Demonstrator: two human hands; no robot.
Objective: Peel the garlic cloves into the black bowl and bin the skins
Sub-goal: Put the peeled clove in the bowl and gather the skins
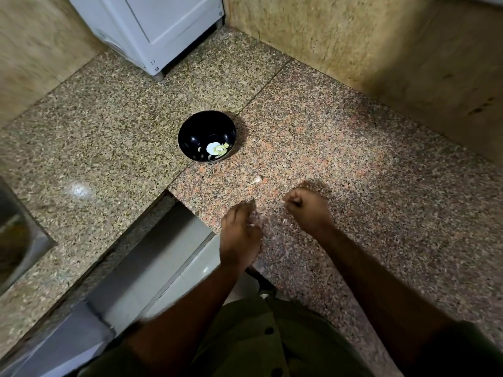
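A black bowl [206, 136] stands on the speckled granite worktop [353, 170], close to the seam where the greyer slab meets the pinker one, and in its bottom lie a few pale peeled garlic cloves [219, 149] beside a bright glare spot. Nearer the person, a small whitish scrap of garlic skin [255, 180] lies alone on the pink slab, between the bowl and the hands. The left hand [239, 232] rests at the front edge of the worktop with its fingers bent downward onto a thin scatter of papery skins [255, 220]; the picture is blurred there, so I cannot tell whether it grips the skins or only touches them. The right hand [307, 209] is just beside it, to the right and apart from it, curled into a loose fist with a pale fleck showing at its fingertips [289, 202], which seem to pinch a bit of skin, though the blur leaves that uncertain. Both forearms are bare and reach out from an olive-green garment [261, 338] at the bottom of the view. At the far corner of the worktop stands a white appliance [152, 31] on short feet, against tan stone walls [367, 44]. The rim of a metal sink [24, 235] shows at the left edge.
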